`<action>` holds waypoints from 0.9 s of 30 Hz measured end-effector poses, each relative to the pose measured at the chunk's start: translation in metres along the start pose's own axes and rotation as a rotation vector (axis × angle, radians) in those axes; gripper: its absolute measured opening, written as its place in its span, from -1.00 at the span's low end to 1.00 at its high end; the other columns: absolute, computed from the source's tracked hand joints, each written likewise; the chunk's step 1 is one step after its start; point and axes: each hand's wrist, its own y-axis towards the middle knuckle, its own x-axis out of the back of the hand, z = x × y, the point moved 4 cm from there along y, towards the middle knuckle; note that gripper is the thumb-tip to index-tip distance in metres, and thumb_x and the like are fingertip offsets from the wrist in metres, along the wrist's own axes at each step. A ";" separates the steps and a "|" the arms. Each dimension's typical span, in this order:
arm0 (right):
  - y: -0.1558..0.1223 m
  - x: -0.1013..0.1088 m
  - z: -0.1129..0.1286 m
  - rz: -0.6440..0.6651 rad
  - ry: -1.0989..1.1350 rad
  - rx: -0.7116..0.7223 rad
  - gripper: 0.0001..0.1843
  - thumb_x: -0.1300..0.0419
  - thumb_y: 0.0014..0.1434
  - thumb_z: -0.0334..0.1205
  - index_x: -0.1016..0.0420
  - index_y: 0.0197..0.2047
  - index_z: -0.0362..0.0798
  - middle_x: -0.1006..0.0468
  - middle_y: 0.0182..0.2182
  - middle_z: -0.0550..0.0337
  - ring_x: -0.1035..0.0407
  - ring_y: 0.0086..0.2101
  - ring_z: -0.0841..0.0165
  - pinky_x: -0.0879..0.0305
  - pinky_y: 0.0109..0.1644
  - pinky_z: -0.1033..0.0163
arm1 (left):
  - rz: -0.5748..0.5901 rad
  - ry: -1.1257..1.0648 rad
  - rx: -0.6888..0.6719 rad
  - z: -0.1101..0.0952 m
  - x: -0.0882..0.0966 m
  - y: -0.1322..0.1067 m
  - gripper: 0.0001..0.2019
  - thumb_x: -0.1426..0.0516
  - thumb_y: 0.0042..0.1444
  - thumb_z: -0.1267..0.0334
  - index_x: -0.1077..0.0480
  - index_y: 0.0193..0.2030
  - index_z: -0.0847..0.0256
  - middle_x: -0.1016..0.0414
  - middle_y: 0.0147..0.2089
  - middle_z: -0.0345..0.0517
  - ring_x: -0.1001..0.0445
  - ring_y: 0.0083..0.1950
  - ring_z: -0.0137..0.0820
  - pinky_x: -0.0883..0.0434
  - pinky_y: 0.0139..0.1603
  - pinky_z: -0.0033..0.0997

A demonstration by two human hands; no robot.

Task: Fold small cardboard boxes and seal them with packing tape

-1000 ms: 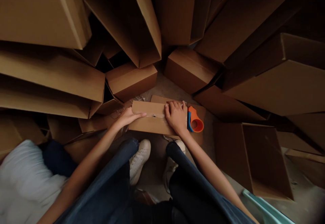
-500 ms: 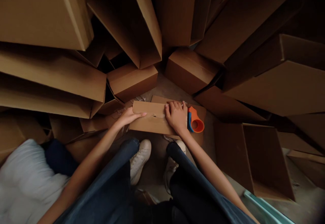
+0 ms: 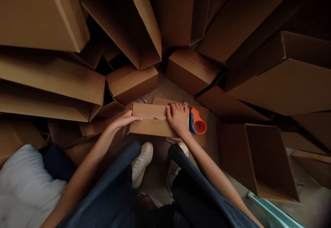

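A small closed cardboard box (image 3: 148, 127) lies across the floor in front of my feet, with a strip of clear tape and a small dark hole along its top seam. My left hand (image 3: 123, 120) grips its left end, the thumb stretched over the top and the fingers at the side, partly hidden. On the right part of the top my right hand (image 3: 178, 117) lies flat, fingers slightly apart. Right beside the box is an orange and blue tape dispenser (image 3: 199, 126), resting on a flat cardboard piece (image 3: 203, 140).
Large cardboard boxes (image 3: 124, 18) crowd the far side and left. An open box (image 3: 232, 152) stands at the right, near a light teal edge (image 3: 269, 207). White stuffed bags (image 3: 28, 179) lie at the lower left. My white shoes (image 3: 143, 162) are just below the box.
My left thumb has slid left toward the end of the box top. My right hand stays on the box. The whole view has shifted slightly.
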 end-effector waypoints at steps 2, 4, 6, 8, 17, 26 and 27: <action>0.000 0.000 0.000 0.004 -0.004 0.000 -0.54 0.19 0.41 -0.11 -0.49 -0.03 -0.09 -0.59 -0.14 0.03 -0.38 -0.07 0.19 0.12 0.34 -0.04 | 0.004 -0.027 0.021 0.002 0.000 0.001 -0.47 -0.25 -0.09 0.13 -0.41 0.05 0.26 -0.59 -0.03 0.07 -0.53 0.03 -0.11 -0.48 -0.07 -0.23; 0.000 0.001 0.000 0.007 -0.006 -0.001 -0.55 0.18 0.42 -0.11 -0.49 -0.03 -0.10 -0.60 -0.13 0.03 -0.39 -0.07 0.19 0.12 0.34 -0.04 | -0.005 -0.050 0.045 0.003 0.000 0.001 -0.47 -0.26 -0.11 0.14 -0.42 0.06 0.26 -0.59 -0.04 0.06 -0.53 0.01 -0.12 -0.48 -0.09 -0.24; 0.000 0.001 0.000 0.008 -0.006 -0.002 -0.55 0.18 0.42 -0.11 -0.49 -0.03 -0.10 -0.60 -0.13 0.03 -0.39 -0.07 0.18 0.13 0.34 -0.04 | -0.015 -0.050 0.055 0.003 -0.001 0.001 -0.47 -0.25 -0.10 0.15 -0.42 0.06 0.25 -0.60 -0.06 0.05 -0.54 -0.01 -0.12 -0.47 -0.11 -0.25; 0.000 0.000 0.000 0.007 -0.004 -0.001 -0.55 0.17 0.41 -0.11 -0.49 -0.03 -0.10 -0.60 -0.13 0.02 -0.39 -0.07 0.18 0.13 0.34 -0.04 | -0.024 -0.038 0.061 0.002 -0.001 0.000 -0.48 -0.24 -0.09 0.17 -0.43 0.07 0.25 -0.61 -0.10 0.03 -0.54 -0.04 -0.12 -0.47 -0.13 -0.25; -0.001 0.000 0.000 -0.010 0.004 0.001 -0.55 0.17 0.41 -0.11 -0.50 -0.04 -0.10 -0.60 -0.13 0.02 -0.39 -0.06 0.18 0.11 0.34 -0.05 | 0.032 -0.005 0.006 0.000 0.002 -0.001 -0.49 -0.20 -0.05 0.14 -0.44 0.07 0.26 -0.59 0.00 0.02 -0.52 0.05 -0.13 -0.45 -0.03 -0.27; -0.001 0.000 -0.002 -0.011 -0.002 -0.016 -0.54 0.17 0.41 -0.11 -0.51 -0.04 -0.12 -0.59 -0.13 0.00 -0.39 -0.05 0.17 0.09 0.33 -0.06 | -0.123 0.020 0.002 -0.003 -0.012 -0.003 -0.38 -0.27 -0.03 -0.12 -0.44 0.11 0.23 -0.51 0.17 0.06 -0.46 0.18 -0.09 -0.40 0.11 -0.23; -0.001 0.000 -0.002 -0.010 -0.001 -0.019 -0.53 0.17 0.41 -0.11 -0.51 -0.04 -0.12 -0.59 -0.13 0.00 -0.39 -0.05 0.17 0.09 0.33 -0.06 | -0.114 0.011 0.003 -0.004 -0.012 -0.003 -0.39 -0.27 -0.01 -0.11 -0.44 0.11 0.23 -0.51 0.16 0.05 -0.46 0.17 -0.09 -0.40 0.11 -0.22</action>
